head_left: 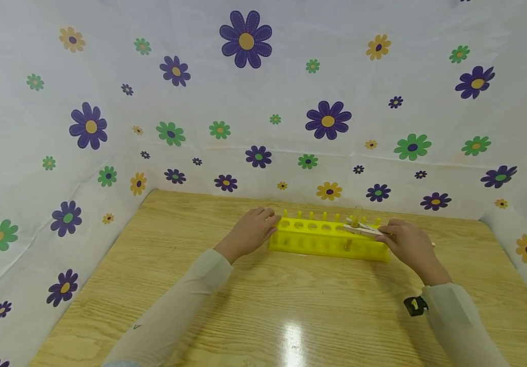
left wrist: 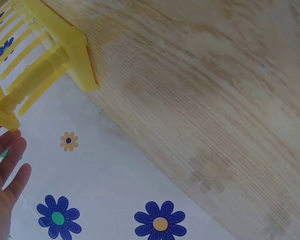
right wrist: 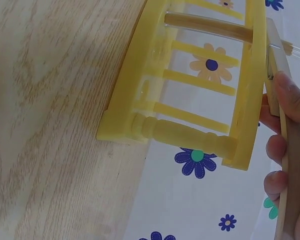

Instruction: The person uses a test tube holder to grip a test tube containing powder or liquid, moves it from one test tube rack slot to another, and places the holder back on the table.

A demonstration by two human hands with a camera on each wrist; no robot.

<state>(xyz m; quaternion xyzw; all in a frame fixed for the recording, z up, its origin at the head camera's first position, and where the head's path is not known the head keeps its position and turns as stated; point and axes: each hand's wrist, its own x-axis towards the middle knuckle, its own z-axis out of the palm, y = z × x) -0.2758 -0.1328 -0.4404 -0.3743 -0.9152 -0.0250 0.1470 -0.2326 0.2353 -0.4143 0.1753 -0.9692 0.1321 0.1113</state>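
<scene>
A yellow plastic test tube rack (head_left: 309, 245) stands on the wooden table. My left hand (head_left: 251, 232) holds its left end at the top edge; in the left wrist view the lower fingers (left wrist: 11, 155) stretch loosely beside the end post. My right hand (head_left: 411, 248) grips a wooden test tube clamp (right wrist: 292, 175) at the rack's right part. Close to the clamp's jaws, just above the top plate, is a glass test tube (right wrist: 210, 26) with brown liquid, standing upright in a rack hole. Whether the jaws press on the glass, I cannot tell.
Bare wooden table (head_left: 245, 316) extends in front of the rack. A white flower-patterned cloth (head_left: 199, 102) hangs behind and at both sides. Drying pegs (head_left: 311, 216) rise along the rack's back. A dark device (head_left: 415, 306) is strapped near the right wrist.
</scene>
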